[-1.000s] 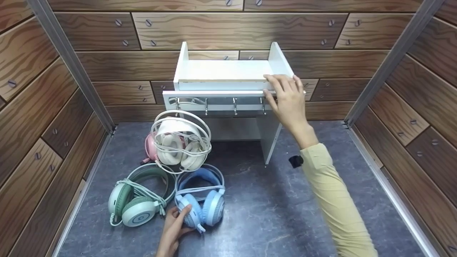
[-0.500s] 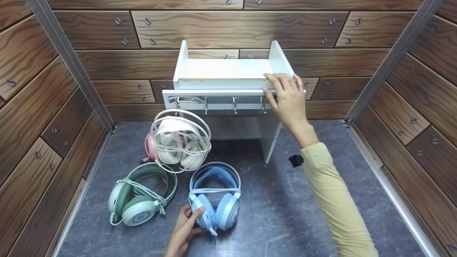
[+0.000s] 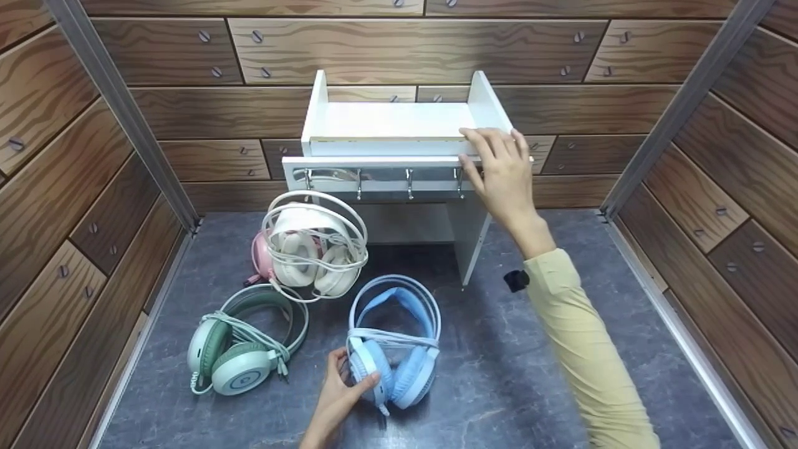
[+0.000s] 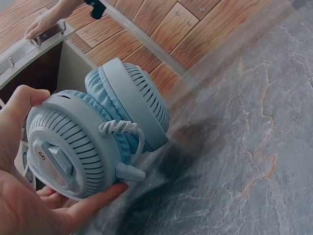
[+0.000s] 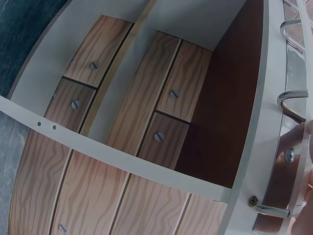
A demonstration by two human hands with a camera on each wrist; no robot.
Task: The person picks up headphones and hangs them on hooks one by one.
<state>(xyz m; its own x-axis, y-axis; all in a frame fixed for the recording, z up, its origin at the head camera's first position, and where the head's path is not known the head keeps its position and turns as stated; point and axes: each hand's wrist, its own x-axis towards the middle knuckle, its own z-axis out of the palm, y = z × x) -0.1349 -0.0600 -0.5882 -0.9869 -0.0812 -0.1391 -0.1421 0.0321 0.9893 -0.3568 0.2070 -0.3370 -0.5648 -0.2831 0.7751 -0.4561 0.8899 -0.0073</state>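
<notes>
My left hand (image 3: 340, 393) grips light-blue headphones (image 3: 414, 377) by one ear cup. In the left wrist view, thumb and fingers wrap round that ear cup (image 4: 73, 152), and a coiled cable end (image 4: 120, 128) sticks out. The headband points toward a white rack (image 3: 399, 118), with the cord wound across it. My right hand (image 3: 504, 178) rests on the rack's right front corner, fingertips at the shelf edge, thumb near the hook rail (image 3: 384, 162). White headphones (image 3: 299, 259) hang at the left hook, overlapping a pink pair (image 3: 262, 254).
Green headphones (image 3: 242, 374) lie on the dark marbled floor (image 3: 499, 399) at the left, their cord bundled. Several metal hooks (image 3: 409, 184) line the rail; one hook (image 5: 293, 100) shows close in the right wrist view. Wood-patterned walls (image 3: 418, 53) enclose three sides.
My left hand has carried the blue headphones to the right, away from the green pair, and they now lean differently. My right hand stays at the rack's corner.
</notes>
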